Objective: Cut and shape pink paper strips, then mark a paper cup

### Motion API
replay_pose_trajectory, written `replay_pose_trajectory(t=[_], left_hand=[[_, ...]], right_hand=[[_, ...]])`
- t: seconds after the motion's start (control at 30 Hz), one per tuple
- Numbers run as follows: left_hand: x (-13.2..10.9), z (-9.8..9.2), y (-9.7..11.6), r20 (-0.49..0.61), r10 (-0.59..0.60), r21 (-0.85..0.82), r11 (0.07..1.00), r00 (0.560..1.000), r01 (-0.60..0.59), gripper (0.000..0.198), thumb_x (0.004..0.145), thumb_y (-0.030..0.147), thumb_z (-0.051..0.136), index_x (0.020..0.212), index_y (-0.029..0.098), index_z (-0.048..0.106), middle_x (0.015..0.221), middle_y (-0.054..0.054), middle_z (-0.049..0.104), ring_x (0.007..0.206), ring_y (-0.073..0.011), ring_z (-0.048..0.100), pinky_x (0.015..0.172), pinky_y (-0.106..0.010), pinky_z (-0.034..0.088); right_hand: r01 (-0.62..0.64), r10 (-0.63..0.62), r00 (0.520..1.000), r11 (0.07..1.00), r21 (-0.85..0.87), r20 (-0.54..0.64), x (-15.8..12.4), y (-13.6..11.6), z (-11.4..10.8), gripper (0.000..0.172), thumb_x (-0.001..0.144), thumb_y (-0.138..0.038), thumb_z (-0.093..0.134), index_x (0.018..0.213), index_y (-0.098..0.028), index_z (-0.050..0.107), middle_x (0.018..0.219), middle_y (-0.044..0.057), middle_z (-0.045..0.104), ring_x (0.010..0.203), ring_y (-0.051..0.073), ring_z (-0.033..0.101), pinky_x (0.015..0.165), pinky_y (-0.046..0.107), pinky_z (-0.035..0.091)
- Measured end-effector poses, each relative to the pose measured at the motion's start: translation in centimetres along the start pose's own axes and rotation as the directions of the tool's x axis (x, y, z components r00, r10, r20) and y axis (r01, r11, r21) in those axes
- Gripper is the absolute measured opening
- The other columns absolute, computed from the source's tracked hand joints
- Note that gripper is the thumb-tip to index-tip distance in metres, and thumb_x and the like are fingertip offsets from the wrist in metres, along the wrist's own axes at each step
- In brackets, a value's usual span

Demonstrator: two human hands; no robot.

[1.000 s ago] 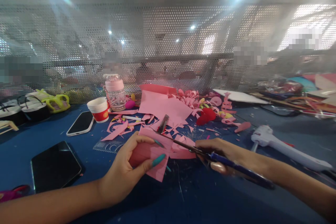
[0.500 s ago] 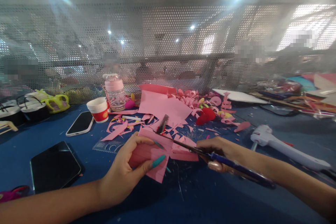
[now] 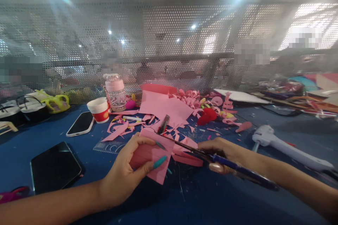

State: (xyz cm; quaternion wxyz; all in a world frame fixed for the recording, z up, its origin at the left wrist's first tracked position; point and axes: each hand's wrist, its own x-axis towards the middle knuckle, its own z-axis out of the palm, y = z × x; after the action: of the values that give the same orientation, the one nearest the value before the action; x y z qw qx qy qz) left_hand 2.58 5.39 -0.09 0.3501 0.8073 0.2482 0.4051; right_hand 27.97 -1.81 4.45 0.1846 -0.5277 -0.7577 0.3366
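Observation:
My left hand point(image 3: 126, 168), with long teal nails, is closed on a folded piece of pink paper point(image 3: 155, 168), thumb in front and fingers behind. Dark-bladed scissors point(image 3: 191, 148) are gripped in my right hand point(image 3: 221, 151), their blades reaching left to the paper's upper right edge. A long dark-blue shaft point(image 3: 245, 174), shaped like a pen, slants down right from the same hand; how it joins the scissors is hidden. Just below the blades lies a narrow pink paper strip point(image 3: 188, 160). Behind the held paper rests a dark cutter-like tool point(image 3: 163, 123).
Pink sheets point(image 3: 171, 109) and curled scraps point(image 3: 188, 100) cover the middle back. On the left are paper cups point(image 3: 99, 110), a pink-lidded bottle point(image 3: 115, 93), a phone point(image 3: 81, 124) and a black tablet-like slab point(image 3: 56, 168). A white glue gun point(image 3: 290, 147) lies right, its cord trailing off.
The pink strip under the scissors has shifted slightly right and down, away from the held paper. Both hands stay almost in place, with the scissors moved very slightly.

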Motion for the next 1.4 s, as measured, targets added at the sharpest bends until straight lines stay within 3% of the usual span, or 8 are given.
replay_pose_trajectory(t=[0.53,0.87,1.4], left_hand=[[-0.1,0.0,-0.3,0.021,-0.022,-0.014,1.0,1.0,0.022,0.022,0.079,0.029,0.059,0.098,0.027,0.049,0.097,-0.001,0.061,0.091,-0.0198,0.06,0.088,-0.039,0.043],[0.0,-0.1,-0.1,-0.002,0.006,0.019,1.0,1.0,-0.006,0.022,0.077,0.028,0.06,0.097,0.024,0.052,0.094,-0.001,0.061,0.085,-0.018,0.059,0.083,-0.034,0.045],[0.1,-0.1,-0.1,0.03,0.01,-0.012,1.0,1.0,-0.01,0.021,0.079,0.027,0.059,0.098,0.025,0.049,0.095,0.0,0.06,0.087,-0.017,0.059,0.083,-0.033,0.044]], right_hand=[[-0.016,0.016,1.0,1.0,-0.019,0.012,0.1,0.5,-0.1,0.045,0.072,-0.061,0.045,0.067,-0.016,0.044,0.06,-0.003,0.029,0.055,0.009,0.025,0.047,0.025,0.02],[-0.006,0.007,1.0,1.0,-0.02,0.015,0.2,0.6,-0.2,0.052,0.07,-0.067,0.045,0.07,-0.015,0.05,0.059,-0.005,0.029,0.054,0.009,0.024,0.046,0.022,0.019],[-0.002,0.003,0.999,0.999,-0.053,0.033,0.3,1.4,-0.2,0.044,0.071,-0.06,0.05,0.063,-0.017,0.043,0.06,-0.005,0.028,0.055,0.009,0.025,0.048,0.024,0.02]])
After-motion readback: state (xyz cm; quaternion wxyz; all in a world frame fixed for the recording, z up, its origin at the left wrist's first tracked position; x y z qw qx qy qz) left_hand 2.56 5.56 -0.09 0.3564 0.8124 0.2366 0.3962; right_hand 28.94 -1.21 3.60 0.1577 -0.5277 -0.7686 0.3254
